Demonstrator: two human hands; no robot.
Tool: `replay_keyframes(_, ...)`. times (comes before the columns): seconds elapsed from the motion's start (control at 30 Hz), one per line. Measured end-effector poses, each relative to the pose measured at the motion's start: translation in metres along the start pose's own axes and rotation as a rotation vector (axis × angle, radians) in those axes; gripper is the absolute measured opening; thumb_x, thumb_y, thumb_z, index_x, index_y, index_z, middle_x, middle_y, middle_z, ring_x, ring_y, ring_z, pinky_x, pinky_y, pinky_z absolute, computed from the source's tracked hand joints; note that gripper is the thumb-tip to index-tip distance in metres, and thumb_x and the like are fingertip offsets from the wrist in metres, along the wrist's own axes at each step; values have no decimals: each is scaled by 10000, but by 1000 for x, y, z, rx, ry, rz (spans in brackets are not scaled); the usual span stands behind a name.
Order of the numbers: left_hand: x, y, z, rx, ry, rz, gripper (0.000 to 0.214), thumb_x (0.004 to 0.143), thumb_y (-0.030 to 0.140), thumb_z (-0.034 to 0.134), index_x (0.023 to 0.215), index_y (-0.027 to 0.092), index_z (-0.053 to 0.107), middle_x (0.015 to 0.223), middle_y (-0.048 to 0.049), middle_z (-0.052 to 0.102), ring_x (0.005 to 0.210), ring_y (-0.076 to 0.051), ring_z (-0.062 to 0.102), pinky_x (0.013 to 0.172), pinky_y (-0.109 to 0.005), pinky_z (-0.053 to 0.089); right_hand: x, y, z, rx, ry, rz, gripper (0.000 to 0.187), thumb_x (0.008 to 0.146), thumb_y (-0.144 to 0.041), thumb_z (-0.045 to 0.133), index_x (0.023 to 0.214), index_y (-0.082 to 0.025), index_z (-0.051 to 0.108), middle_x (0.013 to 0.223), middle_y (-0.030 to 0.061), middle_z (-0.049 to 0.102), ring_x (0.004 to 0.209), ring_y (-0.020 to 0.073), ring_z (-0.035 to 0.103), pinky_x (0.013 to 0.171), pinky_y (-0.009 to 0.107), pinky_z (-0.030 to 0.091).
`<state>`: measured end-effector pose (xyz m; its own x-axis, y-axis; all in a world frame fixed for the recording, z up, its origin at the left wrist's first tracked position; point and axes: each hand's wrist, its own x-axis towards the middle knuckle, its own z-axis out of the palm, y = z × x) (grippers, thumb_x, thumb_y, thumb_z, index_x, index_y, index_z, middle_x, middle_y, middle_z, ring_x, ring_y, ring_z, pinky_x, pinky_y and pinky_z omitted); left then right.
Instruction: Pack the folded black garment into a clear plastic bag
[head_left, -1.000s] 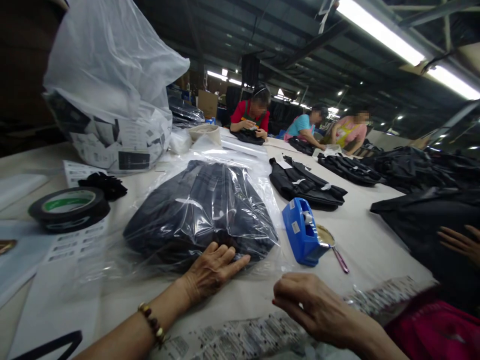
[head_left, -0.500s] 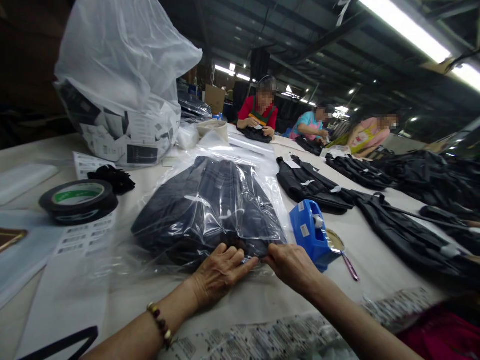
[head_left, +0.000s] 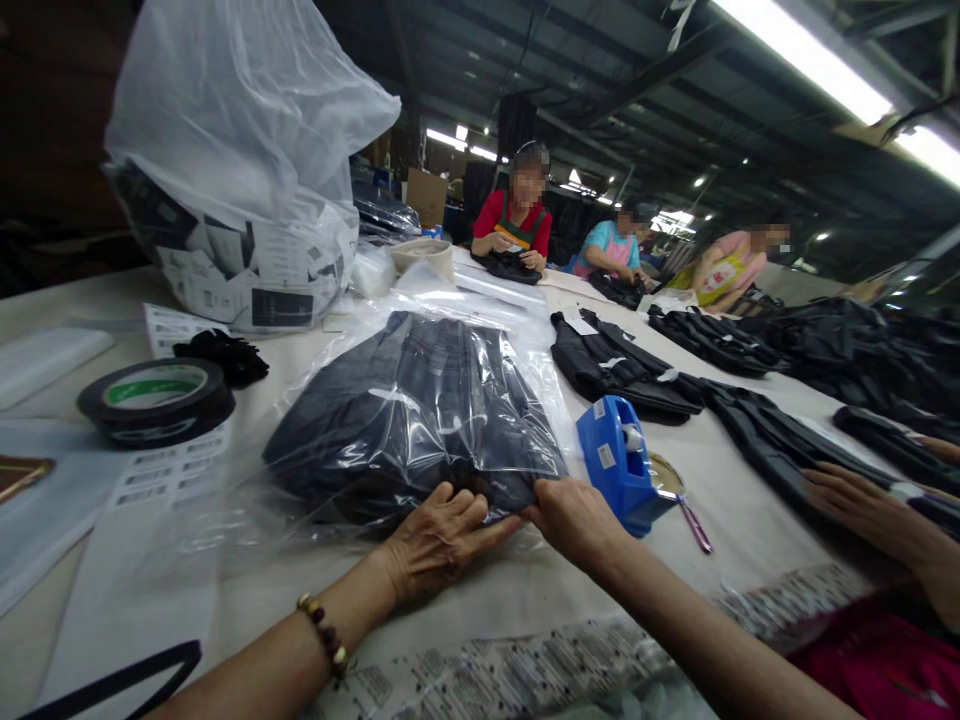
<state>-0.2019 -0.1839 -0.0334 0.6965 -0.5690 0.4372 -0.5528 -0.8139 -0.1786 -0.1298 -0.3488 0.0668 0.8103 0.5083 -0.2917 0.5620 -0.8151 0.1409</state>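
A dark, folded fabric item (head_left: 375, 420), possibly a bag, lies inside a clear plastic bag (head_left: 517, 455) in front of me. My left hand (head_left: 439, 540), with a beaded bracelet at its wrist, is closed on the plastic's near edge. Its fingers are curled over and its thumb points to the right. At the near right part of that same edge, my right hand (head_left: 574, 520) is closed in a pinch on the plastic. The two hands nearly meet. To the right of my right hand stands a blue tape dispenser (head_left: 611, 460).
Left lie a black tape roll (head_left: 157, 400), label sheets (head_left: 172, 480) and a large plastic sack (head_left: 247, 200) of tags. Right are a purple-handled tool (head_left: 696, 525), black fabric items (head_left: 622, 370) and a co-worker's hand (head_left: 870, 505). Several people work across the table.
A co-worker's hand has come into view at the right, over a black item. My hands have barely moved, still on the plastic edge. The view has shifted slightly.
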Motion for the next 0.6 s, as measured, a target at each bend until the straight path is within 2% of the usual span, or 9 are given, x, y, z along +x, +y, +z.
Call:
replay_keyframes(0.2,1,1,-1,35,1,17,380,916,160,401,1291,220,410,953,-55,550,814,-189,469,716,-349,330,-1,5,5,15,12,-36,205,852,-248,503,903,-120,655,888,150,696,867,267,662,693,314,477)
replay_keyframes(0.47,2,1,0,2,-18,-2,359,913,161,418,1268,210,419,949,-58,556,838,-196,491,720,-356,354,1,7,-4,42,-14,-41,197,846,-156,453,839,-129,648,854,149,698,822,249,668,629,274,441)
replay_keyframes(0.53,3,3,-4,2,-53,-23,342,923,179,403,1262,217,430,945,-53,555,835,-188,496,726,-353,363,0,10,3,52,-3,-38,200,834,-133,451,818,-135,650,841,151,702,800,249,673,601,270,434)
replay_keyframes(0.6,5,6,-14,11,-89,-33,331,935,212,382,1260,225,440,931,-45,541,814,-171,500,713,-340,372,2,18,19,106,58,-81,193,810,-111,462,781,-153,648,783,131,707,728,238,677,565,267,428)
